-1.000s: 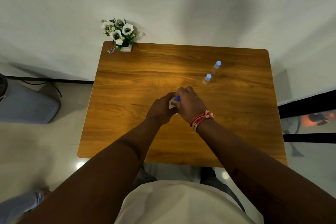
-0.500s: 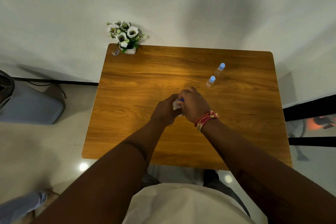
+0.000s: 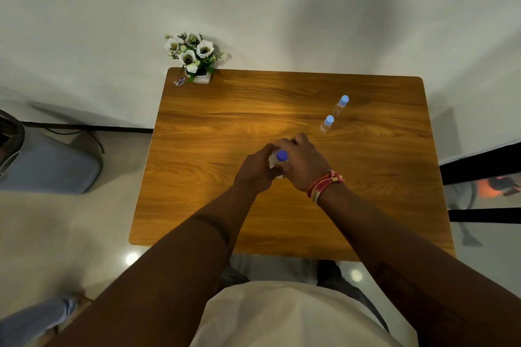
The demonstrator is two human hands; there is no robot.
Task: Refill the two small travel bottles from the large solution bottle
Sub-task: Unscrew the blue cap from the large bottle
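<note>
Both hands are wrapping the big bottle (image 3: 277, 162) at the middle of the table (image 3: 225, 127). The left hand (image 3: 255, 167) is curling round its body, while the right hand (image 3: 303, 162) is closing round the neck beside the blue cap (image 3: 282, 155), probably loosening it, though the fingers are hiding the grip. The two small bottles (image 3: 327, 124) (image 3: 340, 105) are standing capped at two o'clock, well apart from the hands. Full, the big bottle is likely feeling heavy and squeezable, so gripping low on the body looks safest.
</note>
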